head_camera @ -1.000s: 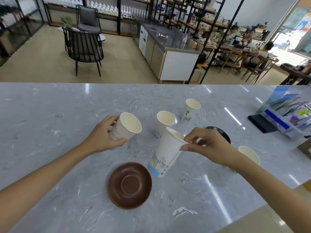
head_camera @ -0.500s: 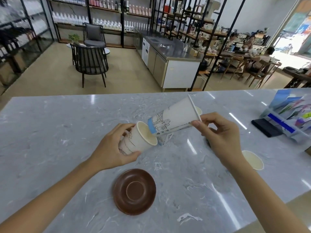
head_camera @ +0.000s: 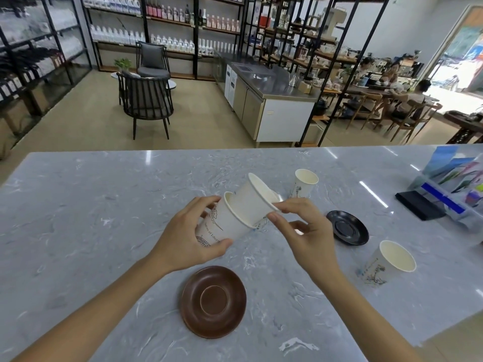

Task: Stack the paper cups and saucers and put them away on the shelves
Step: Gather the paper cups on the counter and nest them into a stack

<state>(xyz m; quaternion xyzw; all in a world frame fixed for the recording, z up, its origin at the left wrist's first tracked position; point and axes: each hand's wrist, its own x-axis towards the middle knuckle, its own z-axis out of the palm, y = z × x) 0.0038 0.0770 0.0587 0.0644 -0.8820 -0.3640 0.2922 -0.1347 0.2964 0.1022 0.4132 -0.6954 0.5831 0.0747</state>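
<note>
My left hand (head_camera: 188, 241) wraps around the outer paper cup (head_camera: 219, 226), thumb below and fingers over its printed side, holding it tilted above the counter (head_camera: 78, 205). My right hand (head_camera: 305, 231) pinches the rim of the inner cup (head_camera: 253, 199), which sits partway down inside the outer one, mouth angled up and to the right; how deep it is seated I cannot quite tell. Just below my hands a brown saucer (head_camera: 213, 301) lies flat near the counter's front edge. To the right, a black saucer (head_camera: 347, 227) rests beside my right hand, with one upright cup (head_camera: 304, 186) beyond it and another cup (head_camera: 386, 262) nearer the front. A dark flat block (head_camera: 418, 205) and a rack of coloured leaflets (head_camera: 454, 184) sit at the far right.
</note>
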